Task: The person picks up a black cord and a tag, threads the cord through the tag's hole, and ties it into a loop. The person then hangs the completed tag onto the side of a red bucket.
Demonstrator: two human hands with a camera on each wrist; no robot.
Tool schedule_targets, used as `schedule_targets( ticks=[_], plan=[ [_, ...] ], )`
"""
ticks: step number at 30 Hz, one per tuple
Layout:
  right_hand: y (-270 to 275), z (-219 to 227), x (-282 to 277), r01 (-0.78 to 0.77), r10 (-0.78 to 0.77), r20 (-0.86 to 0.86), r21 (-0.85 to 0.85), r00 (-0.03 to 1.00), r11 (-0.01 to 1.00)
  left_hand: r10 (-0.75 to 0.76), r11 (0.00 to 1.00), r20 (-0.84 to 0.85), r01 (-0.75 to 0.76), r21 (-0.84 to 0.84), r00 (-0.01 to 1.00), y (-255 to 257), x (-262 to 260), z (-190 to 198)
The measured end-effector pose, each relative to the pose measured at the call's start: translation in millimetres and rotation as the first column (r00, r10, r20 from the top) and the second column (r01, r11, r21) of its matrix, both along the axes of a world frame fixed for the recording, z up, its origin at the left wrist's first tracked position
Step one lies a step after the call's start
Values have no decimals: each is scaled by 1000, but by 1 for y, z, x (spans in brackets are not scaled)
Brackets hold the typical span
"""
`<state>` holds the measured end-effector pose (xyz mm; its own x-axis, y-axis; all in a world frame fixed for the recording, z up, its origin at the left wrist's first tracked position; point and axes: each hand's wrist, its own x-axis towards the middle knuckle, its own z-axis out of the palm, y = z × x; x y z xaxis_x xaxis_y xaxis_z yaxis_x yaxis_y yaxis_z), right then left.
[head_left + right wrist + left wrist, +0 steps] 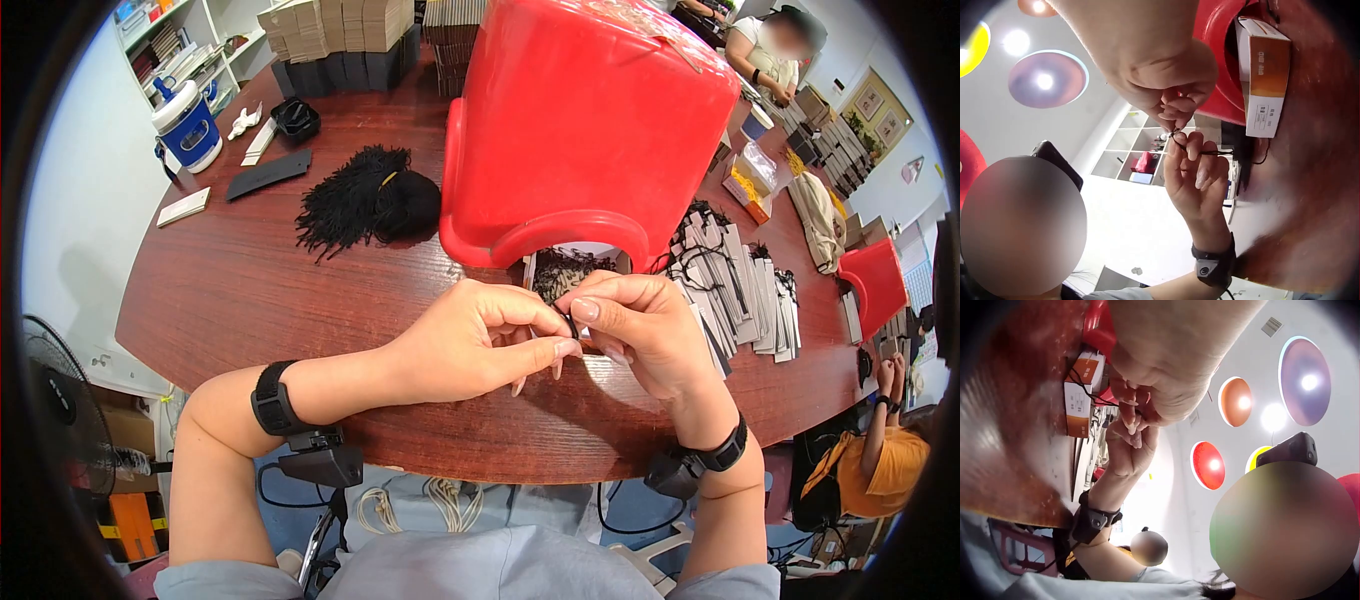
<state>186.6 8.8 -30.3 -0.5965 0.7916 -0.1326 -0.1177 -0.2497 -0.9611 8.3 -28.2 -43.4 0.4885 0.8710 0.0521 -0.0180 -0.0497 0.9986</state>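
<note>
A: Cord [1217,152] position?
B: I log it above the counter [390,430], between both hands: left hand [480,338] and right hand [642,325], fingers pinching it.
A: Surroundings?
B: I note the box [1267,81] just beyond, at the red stool [600,130]; black bundle [405,205] left, strips [725,285] right.

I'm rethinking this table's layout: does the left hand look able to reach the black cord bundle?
Probably yes: only tabletop shows between the left hand and the black cord bundle, though that hand must first release the black strand it pinches.
</note>
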Motion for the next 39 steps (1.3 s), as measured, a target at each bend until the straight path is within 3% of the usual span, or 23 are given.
schedule_targets(
  ticks=[3,5,7,9,11,12,13,14,18,21,22,23,24,25,26,27,29,30,31,32,34,36,39],
  plan=[
    [-2,2,-1,1,-23,145,150,989,989,35,997,-80,-30,64,996,-1,0,0],
    [-6,-2,-5,-26,-160,283,556,946,830,66,990,-154,-46,131,986,-2,0,-1],
    [-7,-6,-6,-41,-175,299,598,938,800,110,972,-199,-64,225,974,-2,1,-7],
    [-8,-7,-6,-57,-191,313,639,930,767,84,984,-208,-47,174,974,-1,0,-10],
    [-9,-6,-7,-19,-303,272,772,914,635,58,992,-217,-32,121,974,0,0,-7],
    [-9,-2,-8,-20,-301,272,770,914,637,43,997,-129,-51,-56,991,1,0,0],
    [-10,4,-8,109,-291,234,576,928,810,45,971,-39,-53,-232,998,2,0,4],
    [-9,7,-7,219,-293,192,333,936,917,47,971,-39,-55,-231,998,3,-1,3],
    [4,0,7,208,-183,-199,113,963,972,131,962,-14,-130,-241,991,4,-3,-1],
    [-6,1,-3,283,-257,-145,199,956,938,127,981,-19,-128,-145,992,4,-4,-8],
    [-7,-4,-6,283,-258,-145,198,955,938,192,956,-192,-139,258,962,4,-6,-9],
    [-7,-13,-10,274,-326,-17,583,945,765,313,786,-318,-56,615,895,4,-7,-10],
    [-7,-18,-11,157,-430,73,866,900,475,312,787,-319,-56,614,895,4,-7,-11],
    [-8,-17,-10,46,-445,167,902,880,429,424,700,-269,-124,703,865,5,-7,-11],
    [-9,-16,-9,48,-446,166,902,880,430,525,598,-208,-184,780,825,5,-7,-11],
    [-9,-15,-10,56,-377,192,829,906,556,525,599,-210,-182,780,825,5,-7,-10],
    [-10,-11,-8,72,-263,213,632,941,771,294,874,-130,-211,438,947,5,-8,-7],
    [-11,-8,-8,71,-261,213,631,941,772,190,956,-46,-174,234,981,5,-8,-6],
    [-12,-4,-8,61,-171,180,496,969,866,107,993,94,-111,44,990,6,-6,-6],
    [-12,-3,-8,36,-87,131,348,988,937,107,993,94,-112,44,990,7,-6,-5],
    [-11,-6,-10,47,-76,88,297,993,954,-14,952,224,82,-296,974,7,-7,-1],
    [-8,-8,-8,-7,0,38,180,999,984,-2,940,245,86,-331,969,6,-3,-1],
    [-9,-7,-8,16,-16,-14,30,1000,999,27,907,245,79,-415,969,7,-3,-4]
  ],
)
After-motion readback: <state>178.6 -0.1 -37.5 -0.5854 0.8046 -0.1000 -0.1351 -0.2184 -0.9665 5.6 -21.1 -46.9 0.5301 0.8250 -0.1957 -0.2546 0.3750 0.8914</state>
